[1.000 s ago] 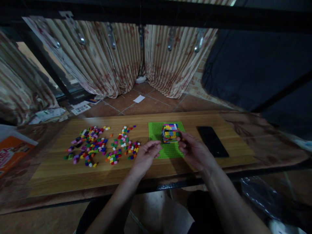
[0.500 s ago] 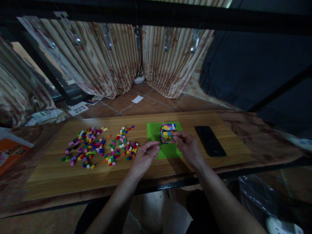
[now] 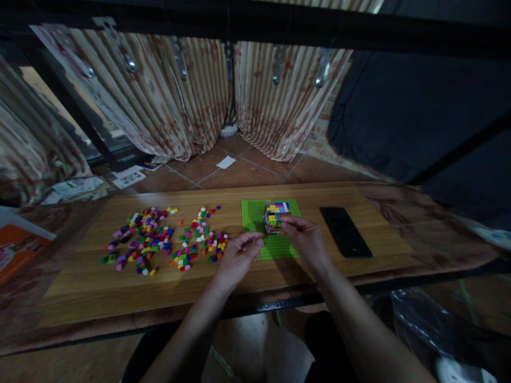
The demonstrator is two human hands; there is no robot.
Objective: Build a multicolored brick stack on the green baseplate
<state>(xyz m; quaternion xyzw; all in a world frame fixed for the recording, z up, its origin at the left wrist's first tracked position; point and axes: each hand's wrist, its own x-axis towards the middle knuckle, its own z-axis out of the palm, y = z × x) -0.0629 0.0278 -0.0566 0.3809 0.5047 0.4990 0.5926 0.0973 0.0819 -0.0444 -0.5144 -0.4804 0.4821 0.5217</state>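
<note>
A multicoloured brick cube [image 3: 275, 214] stands on a green baseplate [image 3: 253, 213] on the wooden board. My right hand [image 3: 305, 242] reaches the cube's front right corner, its fingertips pinched against the bricks; whether they hold a loose brick I cannot make out. My left hand [image 3: 237, 254] rests at the baseplate's left front edge, fingers curled, the thumb touching the plate. Loose small bricks [image 3: 159, 239] in many colours lie scattered to the left of both hands.
A black phone [image 3: 345, 231] lies flat to the right of the baseplate. The wooden board [image 3: 120, 282] sits on a patterned cloth. An orange box [image 3: 18, 247] is at the far left. Curtains and a tiled floor lie beyond the table.
My right hand has slid left and forward, from the cube's right side to its front right corner. My left hand has hardly moved.
</note>
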